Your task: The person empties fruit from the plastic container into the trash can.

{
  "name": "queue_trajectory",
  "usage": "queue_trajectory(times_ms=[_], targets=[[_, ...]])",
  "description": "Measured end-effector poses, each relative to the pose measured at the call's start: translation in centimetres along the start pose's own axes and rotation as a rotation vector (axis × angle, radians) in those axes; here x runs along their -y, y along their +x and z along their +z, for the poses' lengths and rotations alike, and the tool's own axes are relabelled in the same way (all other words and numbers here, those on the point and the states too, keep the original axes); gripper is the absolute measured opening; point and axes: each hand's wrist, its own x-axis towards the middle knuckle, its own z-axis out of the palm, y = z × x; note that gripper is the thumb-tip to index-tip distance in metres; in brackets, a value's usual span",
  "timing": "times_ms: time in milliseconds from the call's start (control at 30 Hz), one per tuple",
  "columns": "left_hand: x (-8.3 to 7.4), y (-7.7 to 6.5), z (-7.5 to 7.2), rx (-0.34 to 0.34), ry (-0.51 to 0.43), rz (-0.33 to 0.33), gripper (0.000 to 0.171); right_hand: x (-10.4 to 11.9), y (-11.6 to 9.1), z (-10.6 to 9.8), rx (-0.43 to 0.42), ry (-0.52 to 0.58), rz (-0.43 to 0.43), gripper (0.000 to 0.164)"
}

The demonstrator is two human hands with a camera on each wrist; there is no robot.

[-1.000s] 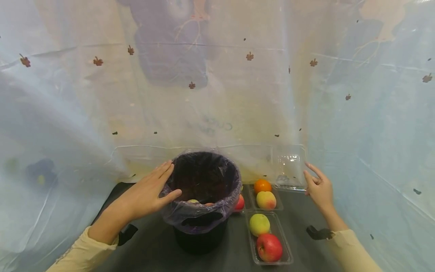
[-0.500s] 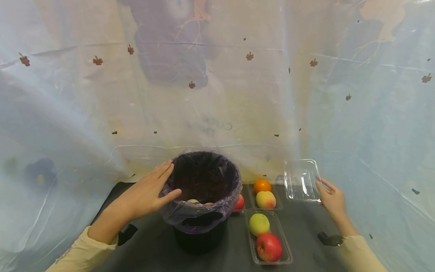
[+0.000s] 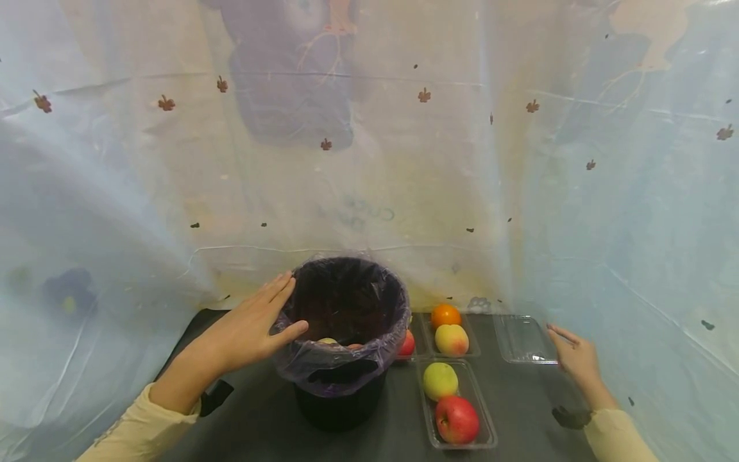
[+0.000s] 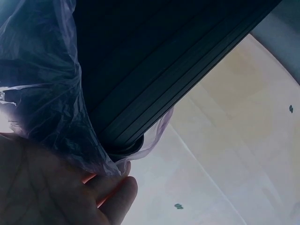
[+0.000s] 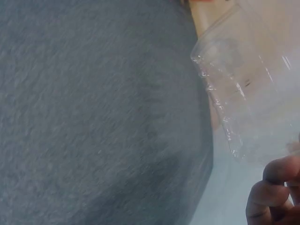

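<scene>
Here, right hand pinches tray to its left; left hand flat against bag.

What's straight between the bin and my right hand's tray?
The head view shows a tray holding an orange and a peach, and, partly hidden by the bin, a red fruit.

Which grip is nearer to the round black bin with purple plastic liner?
Left: the left grip touches the bin at its left rim; the right grip is far right of it, holding a clear rectangular plastic tray.
</scene>
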Motion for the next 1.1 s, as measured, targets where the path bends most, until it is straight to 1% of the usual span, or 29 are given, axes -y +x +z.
queue_trajectory(times_ms=[133, 233, 367, 467, 567, 700, 800, 1000, 1100], targets=[[0.0, -0.1, 0.0, 0.002, 0.000, -0.005, 0.101, -0.7, -0.2, 0.0, 0.019, -0.030, 0.003, 0.062], [-0.1, -0.1, -0.1, 0.003, 0.002, -0.005, 0.102, -1.2, -0.4, -0.1, 0.047, -0.057, 0.003, 0.065], [-0.1, -0.1, -0.1, 0.003, 0.009, -0.006, 0.102, -1.9, -0.4, 0.1, 0.071, -0.067, 0.002, 0.069], [-0.2, -0.1, -0.2, -0.002, 0.011, -0.004, 0.102, -2.3, -0.3, 0.2, 0.076, -0.055, -0.006, 0.069], [-0.3, -0.2, -0.2, -0.004, 0.004, -0.002, 0.100, -2.5, -0.2, 0.2, 0.081, -0.060, 0.006, 0.069], [-0.3, -0.2, -0.2, 0.002, 0.001, -0.005, 0.099, -2.5, -0.3, 0.1, 0.065, -0.142, -0.003, 0.067], [-0.2, -0.1, -0.2, 0.005, 0.003, -0.006, 0.101, -2.5, -0.3, 0.1, 0.061, -0.207, -0.024, 0.066], [-0.1, -0.1, -0.1, 0.004, 0.005, -0.005, 0.100, -2.7, -0.2, 0.2, 0.094, -0.240, -0.060, 0.065], [-0.1, 0.0, -0.1, 0.004, 0.008, -0.005, 0.099, -3.0, -0.1, 0.4, 0.093, -0.245, -0.085, 0.063]])
